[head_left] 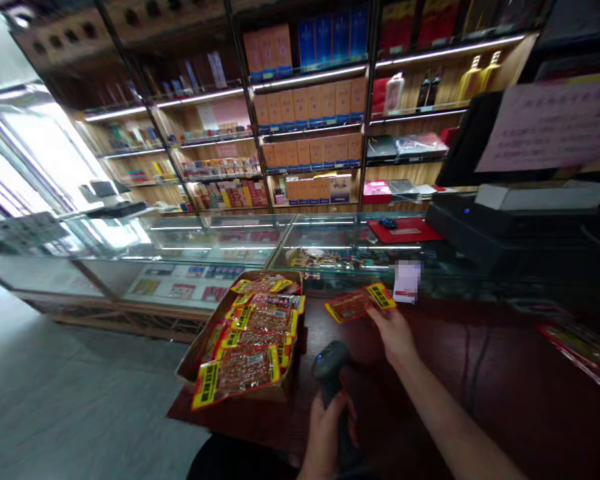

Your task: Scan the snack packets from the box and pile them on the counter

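My left hand (325, 427) is wrapped round the handle of a dark barcode scanner (331, 365), whose head is raised above the brown table. A red and yellow snack packet (350, 305) with a clear middle is gripped at its right end by my right hand (390, 330). To the left of the scanner stands an open cardboard box (287, 387), heaped with several similar snack packets (247, 370). The nearest packet overhangs the box's front edge. Some fingers of my left hand are hidden behind the handle.
A glass display counter (215, 233) runs behind the table. A monitor (473, 137) with a pink paper stands at the right above a black machine (510, 233). A red mat (405, 230) lies on the glass. More packets (580, 350) lie at the far right, blurred.
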Demonstrator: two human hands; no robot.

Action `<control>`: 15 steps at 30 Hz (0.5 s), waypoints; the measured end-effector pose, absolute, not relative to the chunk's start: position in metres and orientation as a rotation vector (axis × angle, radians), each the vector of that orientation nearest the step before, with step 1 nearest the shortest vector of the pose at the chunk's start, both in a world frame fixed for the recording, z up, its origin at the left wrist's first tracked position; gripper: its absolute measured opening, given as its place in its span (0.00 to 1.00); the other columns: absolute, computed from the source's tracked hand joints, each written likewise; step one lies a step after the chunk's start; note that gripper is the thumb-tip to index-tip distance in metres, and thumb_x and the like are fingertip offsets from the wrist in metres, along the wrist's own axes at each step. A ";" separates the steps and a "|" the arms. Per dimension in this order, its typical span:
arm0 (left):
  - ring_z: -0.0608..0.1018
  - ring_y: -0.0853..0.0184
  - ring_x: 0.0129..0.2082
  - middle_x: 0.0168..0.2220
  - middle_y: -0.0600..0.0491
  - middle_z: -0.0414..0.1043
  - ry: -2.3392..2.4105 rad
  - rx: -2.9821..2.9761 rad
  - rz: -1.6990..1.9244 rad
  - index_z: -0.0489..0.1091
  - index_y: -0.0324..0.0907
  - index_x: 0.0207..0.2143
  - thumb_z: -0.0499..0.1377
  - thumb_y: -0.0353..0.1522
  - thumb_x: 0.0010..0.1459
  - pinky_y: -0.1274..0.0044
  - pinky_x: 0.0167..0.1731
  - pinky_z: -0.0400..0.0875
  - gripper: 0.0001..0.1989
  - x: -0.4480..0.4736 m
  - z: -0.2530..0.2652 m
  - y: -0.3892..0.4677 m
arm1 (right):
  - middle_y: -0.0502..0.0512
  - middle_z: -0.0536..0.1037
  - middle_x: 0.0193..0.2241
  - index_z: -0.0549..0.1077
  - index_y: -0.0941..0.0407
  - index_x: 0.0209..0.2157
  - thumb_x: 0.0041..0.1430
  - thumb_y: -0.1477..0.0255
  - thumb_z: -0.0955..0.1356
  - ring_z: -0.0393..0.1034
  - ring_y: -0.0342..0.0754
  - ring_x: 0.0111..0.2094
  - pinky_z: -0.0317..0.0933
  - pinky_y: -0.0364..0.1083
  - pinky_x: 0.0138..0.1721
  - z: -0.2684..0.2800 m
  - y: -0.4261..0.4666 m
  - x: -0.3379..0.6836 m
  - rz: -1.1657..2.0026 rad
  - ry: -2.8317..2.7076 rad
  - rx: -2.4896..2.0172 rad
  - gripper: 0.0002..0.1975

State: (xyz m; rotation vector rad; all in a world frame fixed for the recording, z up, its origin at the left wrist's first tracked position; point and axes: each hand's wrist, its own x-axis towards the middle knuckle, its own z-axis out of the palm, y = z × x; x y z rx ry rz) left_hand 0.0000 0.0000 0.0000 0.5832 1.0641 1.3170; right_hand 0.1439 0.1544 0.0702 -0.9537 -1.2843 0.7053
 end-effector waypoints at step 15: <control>0.65 0.74 0.10 0.18 0.56 0.71 0.992 0.549 1.371 0.69 0.40 0.33 0.70 0.56 0.46 0.81 0.11 0.59 0.30 0.000 -0.005 0.003 | 0.58 0.77 0.58 0.77 0.55 0.52 0.68 0.66 0.73 0.71 0.60 0.60 0.62 0.67 0.62 0.125 0.233 -0.049 0.685 -2.101 -0.772 0.14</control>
